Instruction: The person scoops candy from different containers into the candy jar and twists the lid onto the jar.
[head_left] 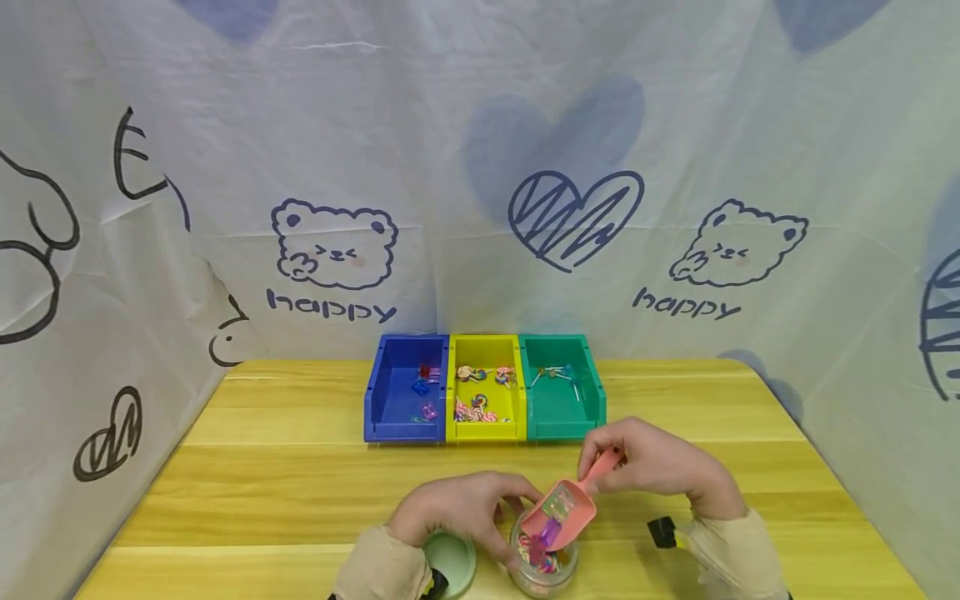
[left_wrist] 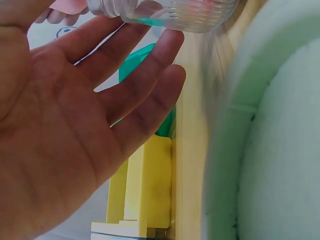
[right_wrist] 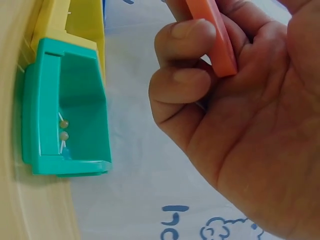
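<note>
My right hand [head_left: 652, 462] grips the handle of a small pink scoop [head_left: 579, 517], fingers curled round it. Clear and purple gem-like pieces [head_left: 558, 504] lie in the scoop, which tilts down over the mouth of a clear jar [head_left: 538, 583]. Swirl-patterned candy pieces [head_left: 546, 564] and other small colored bits show inside the jar. My left hand [head_left: 468, 510] holds the jar from its left side, thumb and forefinger round it. In the left wrist view, the remaining fingers [left_wrist: 155, 100] spread below the jar's side. A pale green round lid [head_left: 459, 554] lies beside the left wrist.
Three joined bins stand at the table's back: a blue bin [head_left: 408, 432] with gem pieces, a yellow bin [head_left: 487, 431] with swirl lollipops, a green bin [head_left: 564, 427] with small stick pieces. Behind them hangs a printed white cloth [head_left: 450, 150]. The wooden table [head_left: 285, 500] extends to both sides.
</note>
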